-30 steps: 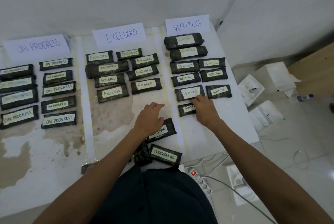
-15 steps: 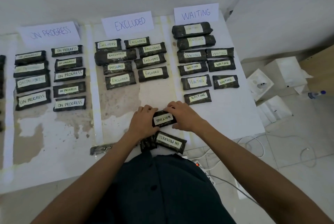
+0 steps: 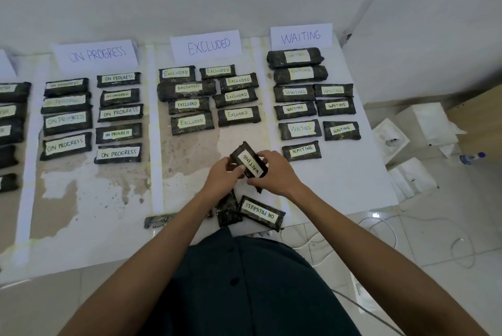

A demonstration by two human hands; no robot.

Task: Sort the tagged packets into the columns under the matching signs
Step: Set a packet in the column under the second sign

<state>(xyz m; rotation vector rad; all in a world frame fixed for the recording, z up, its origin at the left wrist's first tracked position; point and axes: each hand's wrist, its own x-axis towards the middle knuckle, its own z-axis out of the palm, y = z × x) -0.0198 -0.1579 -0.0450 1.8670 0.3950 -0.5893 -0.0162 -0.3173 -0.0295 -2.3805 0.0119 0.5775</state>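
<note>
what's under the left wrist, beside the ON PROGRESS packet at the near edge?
A dark packet, no tag showing; the left hand, gripping the WAITING packet, covers its far end. A second dark packet runs under the forearm.

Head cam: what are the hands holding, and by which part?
One packet tagged WAITING, between both hands: the left hand pinches its left long edge, the right hand grips the right edge and near end. The far end sticks out free.
</note>
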